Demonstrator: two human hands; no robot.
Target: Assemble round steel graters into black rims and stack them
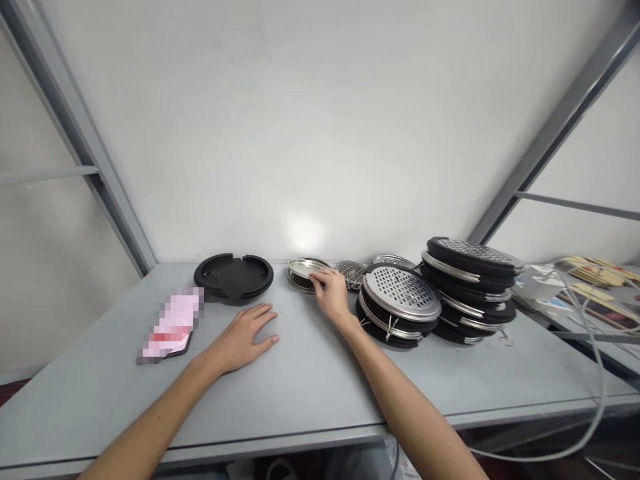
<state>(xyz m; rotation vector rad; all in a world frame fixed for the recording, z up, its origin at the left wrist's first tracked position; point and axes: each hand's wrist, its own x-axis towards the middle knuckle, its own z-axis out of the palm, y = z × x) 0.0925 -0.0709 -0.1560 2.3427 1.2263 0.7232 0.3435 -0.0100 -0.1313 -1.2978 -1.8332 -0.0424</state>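
My left hand (243,337) lies flat on the grey table (300,387), fingers spread, holding nothing, a little in front of a black round base (233,275). My right hand (331,292) reaches to a shallow shiny metal dish (303,269) near the wall, its fingers curled onto the dish's right rim. A small perforated metal disc (351,273) lies just right of that hand.
Two leaning stacks of black round units with perforated metal lids (400,303) (470,287) stand at the right. A pixelated pink object (173,323) lies at the left. Papers and white cables (590,300) are on the neighbouring table at far right.
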